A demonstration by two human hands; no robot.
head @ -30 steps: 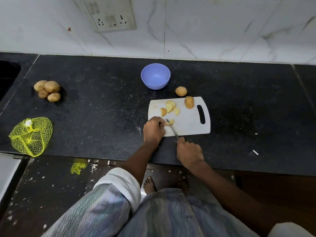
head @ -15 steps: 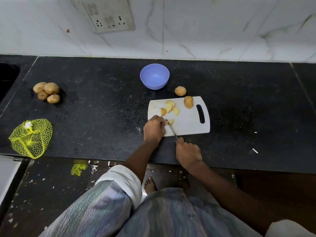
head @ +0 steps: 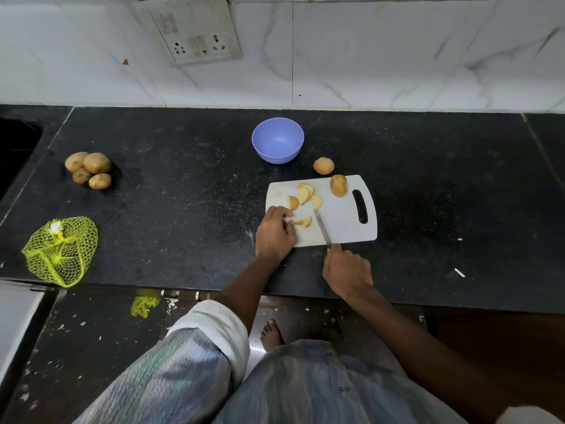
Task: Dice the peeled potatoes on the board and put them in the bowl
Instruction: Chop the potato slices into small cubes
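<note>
A white cutting board (head: 342, 223) lies on the black counter. Several potato slices (head: 305, 194) sit at its far left, and a whole potato (head: 338, 185) stands near the handle slot. My left hand (head: 275, 232) pinches a small potato piece (head: 304, 222) at the board's near left. My right hand (head: 347, 272) grips a knife (head: 322, 229) whose blade lies just right of that piece, a little apart from it. The empty purple bowl (head: 277, 140) stands behind the board.
One more potato (head: 323, 165) lies on the counter between bowl and board. Several unpeeled potatoes (head: 88, 169) are piled at the far left. A yellow net bag (head: 61, 250) lies near the counter's front left edge. A socket plate (head: 195, 29) is on the wall.
The knife blade has moved to the right, away from the piece under my left fingers. That piece now shows more fully beside my left hand.
</note>
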